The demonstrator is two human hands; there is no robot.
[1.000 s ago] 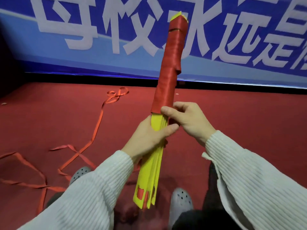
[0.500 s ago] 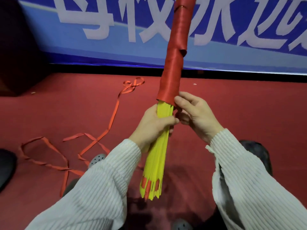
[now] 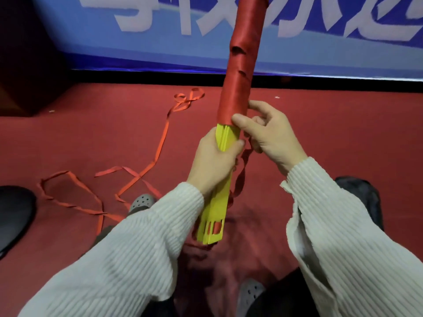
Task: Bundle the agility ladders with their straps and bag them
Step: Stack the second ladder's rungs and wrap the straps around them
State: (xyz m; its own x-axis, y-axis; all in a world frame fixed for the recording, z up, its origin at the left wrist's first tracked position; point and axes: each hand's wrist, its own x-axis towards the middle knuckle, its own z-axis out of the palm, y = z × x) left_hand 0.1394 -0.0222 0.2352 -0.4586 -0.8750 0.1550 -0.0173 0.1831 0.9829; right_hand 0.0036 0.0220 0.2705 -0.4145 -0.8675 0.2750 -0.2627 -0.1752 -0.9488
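A bundle of yellow ladder rungs (image 3: 216, 207) stands nearly upright in front of me. Its upper part is wound tightly in red strap (image 3: 242, 65), and the top runs out of frame. My left hand (image 3: 214, 161) grips the bare yellow rungs just below the wrapping. My right hand (image 3: 267, 133) pinches the lower edge of the red wrap, thumb on the front. A loose length of red strap (image 3: 240, 177) hangs behind the bundle below my hands.
More red strap (image 3: 146, 170) lies in loops across the red carpet to the left. A black round object (image 3: 13, 216) sits at the left edge. My grey shoes (image 3: 140, 202) are below. A blue banner wall (image 3: 160, 42) closes the far side.
The bundle has come closer and more upright, its top now out of frame. My right hand has shifted up onto the wrap's lower edge; the left grip is unchanged.
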